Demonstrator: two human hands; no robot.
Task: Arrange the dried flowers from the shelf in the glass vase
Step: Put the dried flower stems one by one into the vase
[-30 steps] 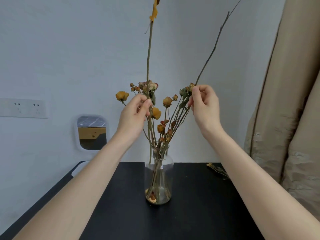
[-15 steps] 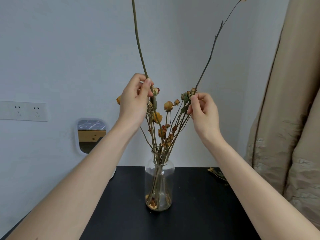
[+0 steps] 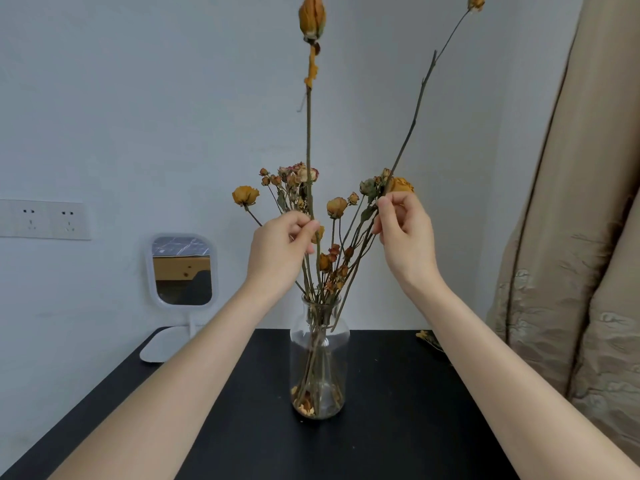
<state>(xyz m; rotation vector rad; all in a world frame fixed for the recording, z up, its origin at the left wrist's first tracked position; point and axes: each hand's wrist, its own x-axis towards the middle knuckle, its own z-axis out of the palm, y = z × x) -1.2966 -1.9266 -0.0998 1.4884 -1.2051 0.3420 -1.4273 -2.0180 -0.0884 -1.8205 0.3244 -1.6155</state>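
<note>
At frame centre, the glass vase [image 3: 319, 355] stood on the black worktop [image 3: 398, 427], holding the dried flowers [image 3: 311, 216]. Left hand [image 3: 280, 251] pinched the tall upright stem [image 3: 308, 133] w/ fingers closed on it; right hand [image 3: 405, 233] pinched the leaning thin stem [image 3: 412, 123] likewise. Stems appeared light, stiff and brittle; heads likely to shed petals. Recommended grip: mid-stem, below heads, light pressure. Blooms were orange-yellow and faded pink; stems brown-green, crossing inside the vase neck. Loose petals lay at vase bottom.
</note>
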